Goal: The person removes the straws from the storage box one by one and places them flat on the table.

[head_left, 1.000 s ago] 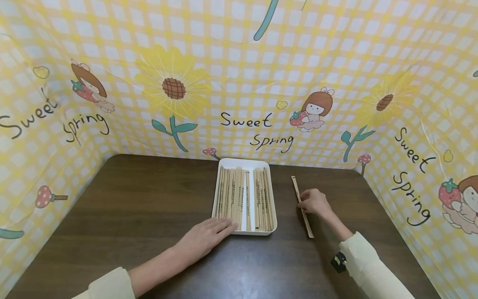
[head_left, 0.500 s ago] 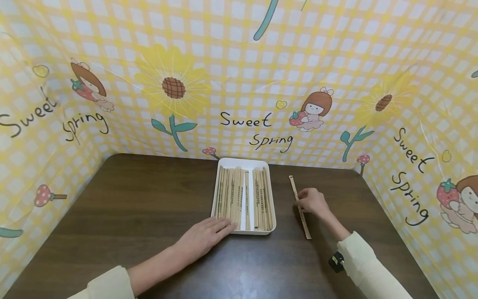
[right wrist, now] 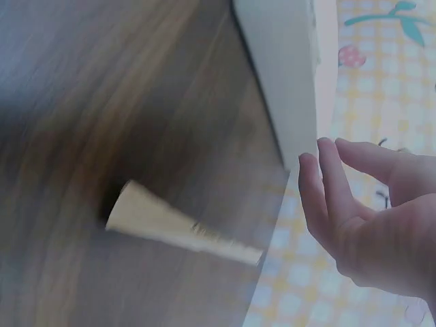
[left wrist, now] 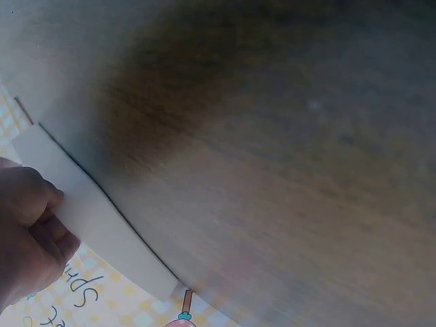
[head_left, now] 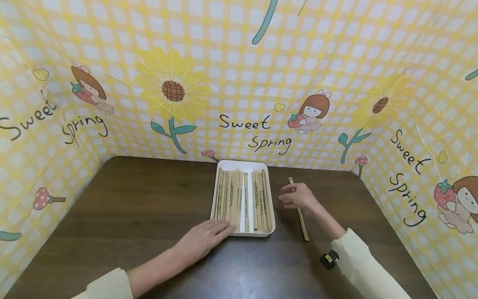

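Note:
A white tray (head_left: 271, 226) holds several paper-wrapped chopsticks (head_left: 232, 195) with dark print, in a wide group on the left and a narrower one on the right. My left hand (head_left: 203, 238) holds the tray at its near left corner, fingers over the rim; the left wrist view shows that hand (left wrist: 34, 228) against the outer wall. To the tray's right, one packet of wrapped chopsticks (head_left: 303, 226) lies on the table. Above it, my right hand (head_left: 300, 197) has loosely extended fingers and nothing between them. The right wrist view shows the packet (right wrist: 177, 226) apart from that hand.
The dark wooden table (head_left: 149, 191) is walled in by a yellow checked cloth (head_left: 239, 83) at the back and both sides. The tray's far end is close to the back cloth. A small black device (head_left: 329, 259) sits at my right wrist.
My right hand has let go of the chopstick packet and moved slightly left and up, its fingers spreading. The packet now lies a little further left. My left hand stays at the tray.

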Action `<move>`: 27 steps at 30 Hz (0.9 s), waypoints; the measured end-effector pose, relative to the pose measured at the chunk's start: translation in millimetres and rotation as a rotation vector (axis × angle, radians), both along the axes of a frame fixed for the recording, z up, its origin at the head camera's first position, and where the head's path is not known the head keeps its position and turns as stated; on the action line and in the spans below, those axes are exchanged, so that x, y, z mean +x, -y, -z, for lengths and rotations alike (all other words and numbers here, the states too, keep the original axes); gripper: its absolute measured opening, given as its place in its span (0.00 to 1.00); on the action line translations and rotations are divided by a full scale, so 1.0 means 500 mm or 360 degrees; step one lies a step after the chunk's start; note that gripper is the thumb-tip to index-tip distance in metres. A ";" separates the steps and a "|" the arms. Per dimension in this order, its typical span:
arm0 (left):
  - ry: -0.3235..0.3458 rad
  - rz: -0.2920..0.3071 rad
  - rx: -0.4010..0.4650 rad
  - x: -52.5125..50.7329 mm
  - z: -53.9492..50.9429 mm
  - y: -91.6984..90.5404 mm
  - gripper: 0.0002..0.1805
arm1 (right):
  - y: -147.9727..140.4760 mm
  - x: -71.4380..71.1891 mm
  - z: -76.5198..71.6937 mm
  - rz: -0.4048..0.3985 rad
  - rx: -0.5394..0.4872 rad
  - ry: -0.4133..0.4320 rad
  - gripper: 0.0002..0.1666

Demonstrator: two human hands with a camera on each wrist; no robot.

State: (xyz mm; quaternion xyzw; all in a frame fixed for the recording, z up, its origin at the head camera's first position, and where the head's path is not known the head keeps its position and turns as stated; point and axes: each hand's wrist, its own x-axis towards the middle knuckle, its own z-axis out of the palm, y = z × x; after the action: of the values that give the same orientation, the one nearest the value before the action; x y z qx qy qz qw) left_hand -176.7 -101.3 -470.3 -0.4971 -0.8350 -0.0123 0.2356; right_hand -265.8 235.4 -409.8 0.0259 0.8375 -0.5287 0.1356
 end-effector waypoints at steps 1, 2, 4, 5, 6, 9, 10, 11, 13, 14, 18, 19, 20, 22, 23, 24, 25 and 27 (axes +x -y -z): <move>-0.0001 0.0000 -0.0003 0.001 0.002 0.000 0.30 | 0.007 0.002 -0.001 -0.0012 -0.0013 0.0001 0.27; 0.0003 0.0002 -0.0002 0.002 0.003 0.000 0.30 | 0.015 0.003 -0.002 -0.0019 -0.0026 0.0003 0.27; 0.0015 0.0007 -0.0006 0.003 0.005 -0.001 0.29 | 0.028 0.005 -0.006 -0.0043 -0.0038 0.0002 0.27; 0.0018 0.0012 -0.0007 0.003 0.005 -0.001 0.30 | 0.035 0.005 -0.008 -0.0047 -0.0036 0.0000 0.27; 0.0026 0.0012 -0.0008 0.003 0.006 -0.001 0.30 | 0.042 0.005 -0.010 -0.0052 -0.0035 -0.0005 0.27; 0.0032 0.0010 0.0001 0.000 0.004 -0.002 0.30 | 0.063 0.003 -0.018 -0.0076 -0.0034 -0.0027 0.27; 0.0027 0.0008 0.0008 -0.001 0.002 -0.002 0.30 | 0.069 0.002 -0.019 -0.0091 -0.0033 -0.0036 0.27; 0.0026 0.0008 0.0018 -0.002 0.001 -0.002 0.30 | 0.076 0.001 -0.021 -0.0107 -0.0029 -0.0040 0.27; 0.0018 0.0007 0.0030 -0.002 0.000 -0.002 0.29 | 0.089 -0.002 -0.019 -0.0127 -0.0029 -0.0044 0.27; 0.0017 0.0012 0.0035 -0.001 0.000 -0.001 0.29 | 0.095 -0.003 -0.017 -0.0135 -0.0032 -0.0039 0.27; 0.0017 0.0027 0.0033 0.004 0.002 0.000 0.28 | 0.117 -0.009 -0.004 -0.0124 -0.0038 -0.0008 0.26; 0.0023 0.0030 0.0036 0.005 0.002 0.000 0.27 | 0.122 -0.011 -0.002 -0.0119 -0.0048 0.0000 0.26; 0.0023 0.0028 0.0036 0.006 0.002 0.000 0.27 | 0.128 -0.012 0.000 -0.0115 -0.0049 0.0002 0.26; 0.0027 0.0017 0.0035 0.006 0.001 -0.001 0.27 | 0.139 -0.017 0.003 -0.0110 -0.0045 0.0004 0.26; 0.0030 0.0015 0.0038 0.005 0.001 -0.001 0.27 | 0.146 -0.018 0.003 -0.0107 -0.0038 0.0004 0.26; 0.0021 0.0008 0.0032 0.004 0.001 -0.001 0.27 | 0.152 -0.020 0.003 -0.0106 -0.0021 0.0000 0.26; 0.0014 0.0003 0.0027 0.003 0.002 -0.001 0.28 | 0.157 -0.021 0.003 -0.0107 -0.0005 -0.0007 0.26; 0.0001 0.0001 0.0023 0.002 0.000 -0.001 0.27 | 0.167 -0.024 0.005 -0.0110 0.0041 -0.0019 0.26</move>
State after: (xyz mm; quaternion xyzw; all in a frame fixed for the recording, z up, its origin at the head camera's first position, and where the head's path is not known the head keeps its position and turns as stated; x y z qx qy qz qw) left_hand -175.5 -100.6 -470.2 -0.4958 -0.8347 -0.0186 0.2389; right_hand -277.8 151.7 -412.2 -0.0044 0.8455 -0.5130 0.1484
